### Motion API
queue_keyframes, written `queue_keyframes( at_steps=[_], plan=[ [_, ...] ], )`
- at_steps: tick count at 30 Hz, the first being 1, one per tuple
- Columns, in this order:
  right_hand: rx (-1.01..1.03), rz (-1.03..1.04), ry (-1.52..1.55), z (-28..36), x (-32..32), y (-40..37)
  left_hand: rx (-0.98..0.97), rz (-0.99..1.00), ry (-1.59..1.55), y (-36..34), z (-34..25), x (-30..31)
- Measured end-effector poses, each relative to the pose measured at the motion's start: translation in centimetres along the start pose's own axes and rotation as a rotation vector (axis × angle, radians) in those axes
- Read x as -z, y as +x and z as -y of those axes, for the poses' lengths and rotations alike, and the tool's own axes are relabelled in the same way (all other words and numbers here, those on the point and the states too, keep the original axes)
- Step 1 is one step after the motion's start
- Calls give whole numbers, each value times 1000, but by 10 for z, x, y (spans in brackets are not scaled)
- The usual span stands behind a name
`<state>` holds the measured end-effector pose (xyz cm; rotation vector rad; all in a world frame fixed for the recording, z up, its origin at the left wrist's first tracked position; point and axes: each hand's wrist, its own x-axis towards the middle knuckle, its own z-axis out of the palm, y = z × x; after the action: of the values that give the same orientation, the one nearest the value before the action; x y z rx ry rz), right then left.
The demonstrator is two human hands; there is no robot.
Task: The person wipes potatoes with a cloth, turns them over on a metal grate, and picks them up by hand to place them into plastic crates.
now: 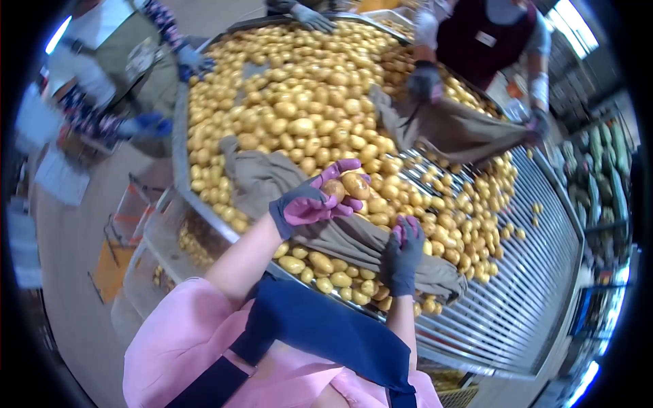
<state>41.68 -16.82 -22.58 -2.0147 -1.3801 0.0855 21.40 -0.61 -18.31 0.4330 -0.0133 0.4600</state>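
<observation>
My left hand (316, 202), in a grey and pink glove, is palm up over the pile with its fingers curled around two potatoes (355, 185). My right hand (405, 255), gloved the same way, is lower and to the right, above a brown cloth (340, 234) that lies across the pile. Its fingers are bent inward, and whatever they hold is hidden. Loose yellow potatoes (299, 127) surround both hands on a large metal-rimmed sorting table (503, 306).
Across the table, a co-worker in a dark apron (476, 41) holds another brown cloth (449, 129). Other people's gloved hands (195, 62) are at the left and far edges. A plastic crate (153, 238) stands at the near left; stacked filled sacks (602, 163) are at the right.
</observation>
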Motion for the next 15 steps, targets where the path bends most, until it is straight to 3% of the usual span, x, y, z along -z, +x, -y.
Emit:
queue_keyframes(
  at_steps=[3, 5, 9, 12, 13, 14, 15],
  plan=[
    [-28, 38, -1, 5, 3, 0, -145, -148, -32, -51, -11, -17],
    [-127, 15, 197, -1, -5, -4, -221, -46, -204, -88, -15, -3],
    [3, 61, -27, 9, 1, 2, -545, -375, -245, -182, -20, -2],
    [85, 76, 12, -1, 0, 4, -977, -612, -253, -280, -18, 0],
    [91, 123, 11, -13, 1, 7, -1174, -700, -52, -314, -16, -9],
    [95, 170, 8, -18, 1, 9, -1323, -658, -118, -363, -13, 9],
    [109, 186, 9, -11, 1, 8, -1720, -1004, -8, -388, -16, 11]
  ],
)
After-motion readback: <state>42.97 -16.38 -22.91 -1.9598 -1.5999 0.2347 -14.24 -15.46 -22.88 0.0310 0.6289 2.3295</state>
